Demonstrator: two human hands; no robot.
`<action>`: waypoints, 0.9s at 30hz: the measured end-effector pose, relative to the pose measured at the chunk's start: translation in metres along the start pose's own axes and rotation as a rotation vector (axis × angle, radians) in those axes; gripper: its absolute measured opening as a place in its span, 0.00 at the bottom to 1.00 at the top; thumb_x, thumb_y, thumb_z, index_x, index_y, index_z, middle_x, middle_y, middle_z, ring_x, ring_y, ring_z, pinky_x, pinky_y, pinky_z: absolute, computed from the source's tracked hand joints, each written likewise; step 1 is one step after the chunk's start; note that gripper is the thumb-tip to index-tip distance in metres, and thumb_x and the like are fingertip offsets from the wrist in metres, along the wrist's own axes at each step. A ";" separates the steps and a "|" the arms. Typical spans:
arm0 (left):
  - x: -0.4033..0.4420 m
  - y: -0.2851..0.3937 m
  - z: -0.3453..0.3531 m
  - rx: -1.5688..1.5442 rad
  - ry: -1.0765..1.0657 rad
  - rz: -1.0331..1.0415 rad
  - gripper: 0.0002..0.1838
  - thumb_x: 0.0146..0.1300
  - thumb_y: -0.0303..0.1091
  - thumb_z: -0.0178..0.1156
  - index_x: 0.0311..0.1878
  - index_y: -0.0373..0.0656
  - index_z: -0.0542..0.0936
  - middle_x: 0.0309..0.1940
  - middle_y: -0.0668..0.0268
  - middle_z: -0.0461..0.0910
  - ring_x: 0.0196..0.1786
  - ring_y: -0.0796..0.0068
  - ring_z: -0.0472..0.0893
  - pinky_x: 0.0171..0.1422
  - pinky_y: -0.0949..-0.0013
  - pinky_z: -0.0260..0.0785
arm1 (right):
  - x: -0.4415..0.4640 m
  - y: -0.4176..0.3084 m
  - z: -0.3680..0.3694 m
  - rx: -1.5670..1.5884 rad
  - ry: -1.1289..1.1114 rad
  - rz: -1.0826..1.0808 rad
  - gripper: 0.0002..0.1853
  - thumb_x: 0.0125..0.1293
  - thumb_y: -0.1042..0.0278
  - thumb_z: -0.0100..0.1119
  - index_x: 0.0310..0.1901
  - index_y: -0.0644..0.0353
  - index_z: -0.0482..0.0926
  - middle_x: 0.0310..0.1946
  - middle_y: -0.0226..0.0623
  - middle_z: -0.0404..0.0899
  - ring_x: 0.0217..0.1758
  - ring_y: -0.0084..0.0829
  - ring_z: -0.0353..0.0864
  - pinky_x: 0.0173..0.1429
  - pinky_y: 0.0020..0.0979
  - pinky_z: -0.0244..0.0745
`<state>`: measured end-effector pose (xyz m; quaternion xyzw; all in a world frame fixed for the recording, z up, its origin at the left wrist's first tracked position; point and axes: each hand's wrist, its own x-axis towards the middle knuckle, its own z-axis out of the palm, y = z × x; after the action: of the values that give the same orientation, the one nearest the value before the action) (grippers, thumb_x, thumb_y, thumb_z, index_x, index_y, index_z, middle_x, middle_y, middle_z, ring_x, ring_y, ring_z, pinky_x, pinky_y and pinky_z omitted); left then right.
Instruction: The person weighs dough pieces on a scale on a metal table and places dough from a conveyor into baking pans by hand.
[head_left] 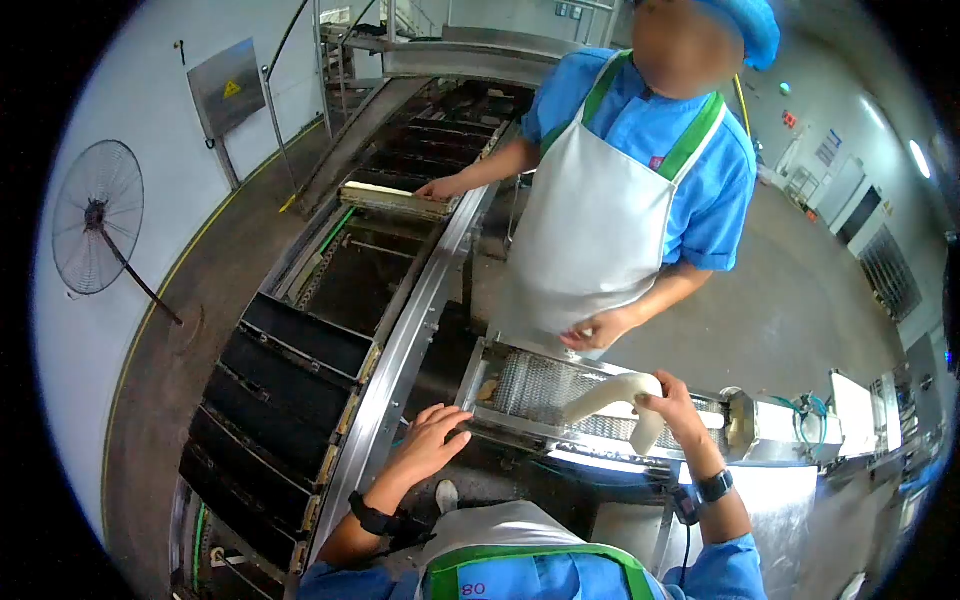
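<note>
My right hand (676,408) grips a long, pale strip of dough (612,392) above the narrow mesh conveyor (528,388). The strip bends over in an arch, and one end hangs down by my fingers. Another pale piece, probably dough (712,420), shows on the belt just right of that hand. My left hand (432,440) is empty, its fingers spread, near the conveyor's left end and beside the metal rail (400,360) of the large tray line. A small beige scrap (487,388) lies at the belt's left end.
Across the mesh conveyor stands a co-worker in a white apron (590,210), one hand (440,188) at a tray holding a pale strip (385,200). Black trays (280,385) fill the near line, with an open gap beyond them. A fan (97,215) stands by the left wall.
</note>
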<state>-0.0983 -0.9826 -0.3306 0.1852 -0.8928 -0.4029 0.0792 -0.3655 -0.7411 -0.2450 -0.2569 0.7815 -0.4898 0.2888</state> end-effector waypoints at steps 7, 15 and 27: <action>0.031 -0.010 -0.020 -0.121 0.032 -0.064 0.28 0.57 0.40 0.51 0.59 0.48 0.56 0.61 0.55 0.45 0.64 0.59 0.46 0.64 0.61 0.43 | 0.034 -0.023 0.019 -0.066 -0.083 0.030 0.17 0.44 0.63 0.57 0.33 0.67 0.70 0.25 0.34 0.71 0.28 0.23 0.70 0.32 0.22 0.64; 0.043 -0.020 -0.066 -0.297 0.233 -0.075 0.31 0.53 0.37 0.54 0.60 0.49 0.54 0.61 0.54 0.42 0.64 0.56 0.44 0.64 0.61 0.40 | 0.078 -0.058 0.063 -0.095 -0.214 0.006 0.16 0.44 0.67 0.57 0.33 0.67 0.69 0.25 0.36 0.72 0.28 0.24 0.74 0.30 0.22 0.68; 0.074 -0.009 -0.144 -1.131 0.591 -0.422 0.28 0.56 0.28 0.42 0.62 0.45 0.51 0.60 0.65 0.50 0.61 0.75 0.52 0.63 0.73 0.40 | 0.296 -0.208 0.174 0.111 -0.376 -0.476 0.17 0.46 0.65 0.57 0.34 0.68 0.69 0.28 0.39 0.72 0.29 0.24 0.72 0.32 0.24 0.68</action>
<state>-0.1222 -1.1167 -0.2423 0.3883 -0.4299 -0.7476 0.3247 -0.4258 -1.1319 -0.1758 -0.5027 0.6042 -0.5295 0.3190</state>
